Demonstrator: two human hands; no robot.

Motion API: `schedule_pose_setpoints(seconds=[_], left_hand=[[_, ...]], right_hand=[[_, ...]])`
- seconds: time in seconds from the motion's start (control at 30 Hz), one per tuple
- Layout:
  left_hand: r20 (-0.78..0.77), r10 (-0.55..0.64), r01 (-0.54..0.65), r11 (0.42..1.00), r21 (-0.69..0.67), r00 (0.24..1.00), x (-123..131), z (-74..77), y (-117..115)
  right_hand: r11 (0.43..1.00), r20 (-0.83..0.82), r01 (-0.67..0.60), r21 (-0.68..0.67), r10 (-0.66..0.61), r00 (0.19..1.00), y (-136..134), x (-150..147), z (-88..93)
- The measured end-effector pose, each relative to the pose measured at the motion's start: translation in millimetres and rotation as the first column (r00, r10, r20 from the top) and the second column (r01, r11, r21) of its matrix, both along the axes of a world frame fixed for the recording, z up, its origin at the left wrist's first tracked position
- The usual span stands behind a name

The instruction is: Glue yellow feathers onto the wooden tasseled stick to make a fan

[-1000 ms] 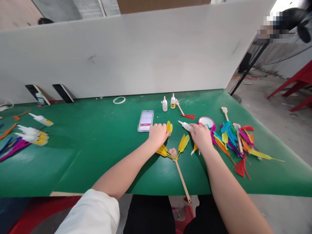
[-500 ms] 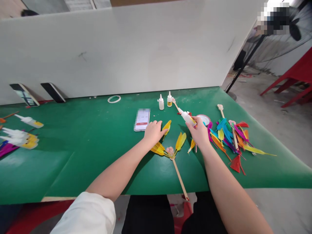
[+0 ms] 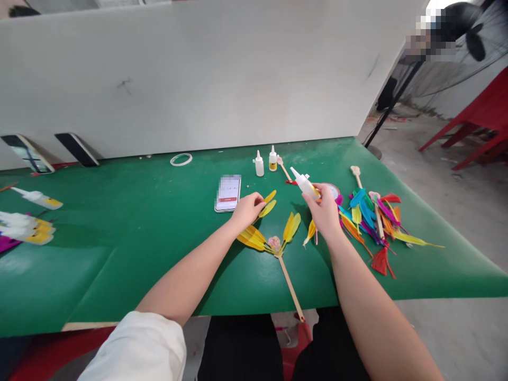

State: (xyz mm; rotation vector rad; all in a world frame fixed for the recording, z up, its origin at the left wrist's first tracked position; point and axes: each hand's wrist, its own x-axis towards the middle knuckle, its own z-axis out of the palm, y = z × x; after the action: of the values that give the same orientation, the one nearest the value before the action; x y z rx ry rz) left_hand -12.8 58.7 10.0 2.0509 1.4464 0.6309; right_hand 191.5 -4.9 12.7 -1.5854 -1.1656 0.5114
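My left hand [image 3: 248, 212] is closed in a pinch on yellow feathers [image 3: 268, 207], whose tips stick out to the right of my fingers. In my right hand [image 3: 326, 212] is a white glue bottle [image 3: 307, 186] with a yellow label, its nozzle tilted up and to the left. Between my forearms lies a wooden stick [image 3: 290, 286] with a pink, glittery head [image 3: 274, 243]. Yellow feathers fan out on both sides of that head, one group [image 3: 253, 237] to the left and another [image 3: 292, 226] to the right. A loose yellow feather [image 3: 310, 233] rests by my right wrist.
Two small bottles [image 3: 259, 164] stand behind a phone [image 3: 228, 193]. Colourful feathers and sticks [image 3: 367, 214] are heaped at right, beside a round lid-like item [image 3: 330, 190]. More glue bottles [image 3: 29, 227] lie at far left. A white ring [image 3: 181, 160] sits near the board [image 3: 206, 79].
My left fingers have closed on yellow feathers, where the hand was spread beside them before. The glue bottle stays in my right hand. The whole view has shifted slightly.
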Motion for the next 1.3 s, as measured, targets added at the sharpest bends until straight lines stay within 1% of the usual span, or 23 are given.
schedule_pose_setpoints(seconds=[0.1,0.17,0.2,0.27,0.3,0.33,0.4,0.5,0.57,0.67,0.77,0.83,0.87,0.9,0.97,1.03,1.1,1.17,1.2,1.23,1.27,1.3], left_hand=[[0.17,0.033,-0.022,0.998,-0.065,0.985,-3,5.9,2],[0.29,0.068,-0.035,0.992,-0.119,0.955,-6,10.9,-2],[0.365,0.095,-0.036,0.986,-0.165,0.926,-8,13.2,-5],[0.549,0.19,-0.014,0.951,-0.308,0.814,-12,16.0,-15],[0.613,0.244,0.004,0.928,-0.373,0.751,-15,16.4,-20],[0.653,0.293,0.015,0.906,-0.422,0.698,-16,16.2,-26],[0.679,0.352,0.013,0.883,-0.47,0.645,-19,14.6,-36],[0.697,0.366,-0.017,0.892,-0.453,0.617,-21,12.2,-45],[0.702,0.347,-0.047,0.911,-0.409,0.622,-21,12.6,-48],[0.691,0.314,-0.079,0.933,-0.35,0.651,-21,15.9,-51],[0.7,0.294,-0.082,0.944,-0.32,0.651,-21,19.6,-54],[0.717,0.289,-0.079,0.947,-0.312,0.634,-20,20.8,-55],[0.722,0.289,-0.079,0.947,-0.31,0.629,-19,21.0,-56],[0.724,0.289,-0.077,0.947,-0.311,0.626,-18,20.8,-57],[0.723,0.287,-0.07,0.946,-0.315,0.629,-16,19.8,-59],[0.717,0.283,-0.065,0.947,-0.316,0.637,-15,18.3,-60],[0.702,0.265,-0.076,0.954,-0.289,0.661,-15,17.0,-61],[0.653,0.234,-0.128,0.97,-0.207,0.72,-18,16.9,-60],[0.602,0.215,-0.166,0.977,-0.136,0.769,-20,17.4,-59],[0.52,0.196,-0.204,0.978,-0.043,0.831,-22,18.4,-56],[0.408,0.183,-0.229,0.971,0.068,0.895,-23,19.8,-53],[0.268,0.176,-0.23,0.955,0.186,0.947,-24,21.4,-49]], right_hand=[[0.998,-0.093,-0.032,0.052,0.036,0.995,0,0,2.7],[0.991,-0.216,-0.079,0.105,0.1,0.971,0,-1,5.6],[0.987,-0.29,-0.099,0.128,0.132,0.948,-1,-2,7.5],[0.978,-0.439,-0.117,0.174,0.184,0.88,-2,-4,11.3],[0.972,-0.505,-0.123,0.2,0.209,0.837,-3,-5,13.0],[0.965,-0.561,-0.128,0.227,0.237,0.793,-3,-6,14.3],[0.951,-0.644,-0.15,0.269,0.294,0.706,-5,-7,15.6],[0.941,-0.718,-0.173,0.291,0.334,0.611,-6,-7,15.4],[0.948,-0.756,-0.149,0.282,0.315,0.573,-6,-7,15.8],[0.961,-0.793,-0.088,0.264,0.268,0.548,-6,-8,19.2],[0.958,-0.795,-0.092,0.27,0.276,0.54,-8,-11,23.5],[0.953,-0.773,-0.12,0.277,0.296,0.561,-10,-14,24.3],[0.951,-0.749,-0.132,0.278,0.301,0.591,-12,-16,24.0],[0.951,-0.713,-0.139,0.277,0.301,0.633,-14,-18,23.3],[0.952,-0.605,-0.138,0.273,0.282,0.745,-19,-24,21.8],[0.95,-0.454,-0.136,0.283,0.257,0.853,-24,-30,21.4],[0.944,-0.3,-0.135,0.301,0.228,0.926,-27,-33,22.2],[0.945,-0.199,-0.118,0.305,0.185,0.963,-28,-34,23.3],[0.95,-0.182,-0.092,0.3,0.152,0.972,-28,-33,23.6],[0.955,-0.185,-0.057,0.292,0.114,0.976,-26,-31,23.5],[0.958,-0.201,-0.016,0.285,0.076,0.977,-25,-29,23.1],[0.96,-0.222,0.023,0.278,0.041,0.974,-23,-26,22.5]])
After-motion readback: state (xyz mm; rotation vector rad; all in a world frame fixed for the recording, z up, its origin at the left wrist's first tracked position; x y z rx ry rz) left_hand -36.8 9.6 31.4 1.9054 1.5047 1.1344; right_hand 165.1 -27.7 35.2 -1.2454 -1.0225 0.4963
